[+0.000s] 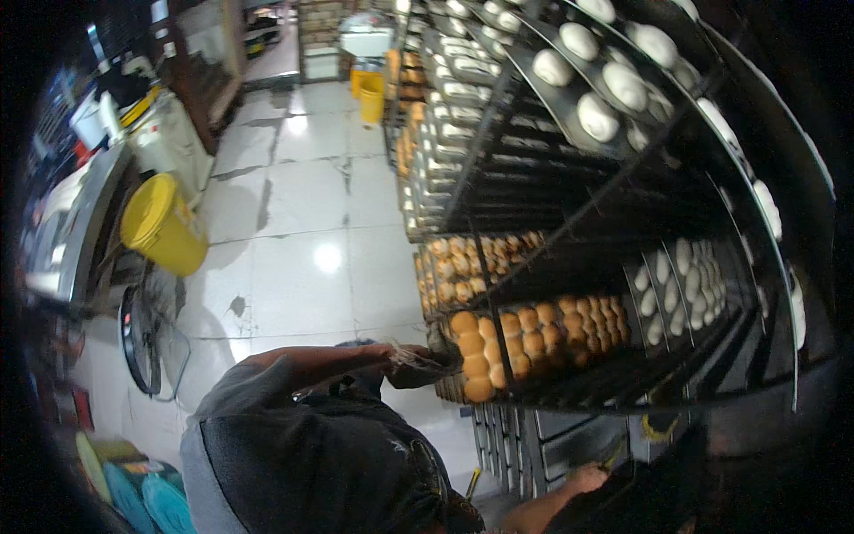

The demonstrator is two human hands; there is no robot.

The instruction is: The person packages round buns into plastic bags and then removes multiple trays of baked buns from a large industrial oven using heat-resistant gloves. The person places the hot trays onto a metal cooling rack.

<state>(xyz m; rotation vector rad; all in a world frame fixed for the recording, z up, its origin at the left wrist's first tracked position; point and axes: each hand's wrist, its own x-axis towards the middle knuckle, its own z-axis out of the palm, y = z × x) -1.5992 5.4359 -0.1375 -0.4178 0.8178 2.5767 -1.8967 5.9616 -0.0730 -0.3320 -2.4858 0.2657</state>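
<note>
My left hand (417, 367), with a greyish cloth (444, 354) wrapped at it, is at the near end of a dark baking tray (440, 390). Golden-brown baked buns (477, 364) sit in rows on that tray, inside a metal rack (500, 320). How far the cloth covers my fingers is unclear. Lower in the view, my right hand (588, 478) reaches towards dark metal bars (557, 460). A thin yellowish thing (614, 457) shows by its fingers, but blur and shadow hide the grip.
Trays of pale dough pieces (597, 117) fill the upper rack levels. Browned buns with darker tops (460, 267) lie behind. On the tiled floor (300, 200) stand a yellow bucket (163, 223) and a floor fan (143, 340). A worktable (100, 227) runs along the left.
</note>
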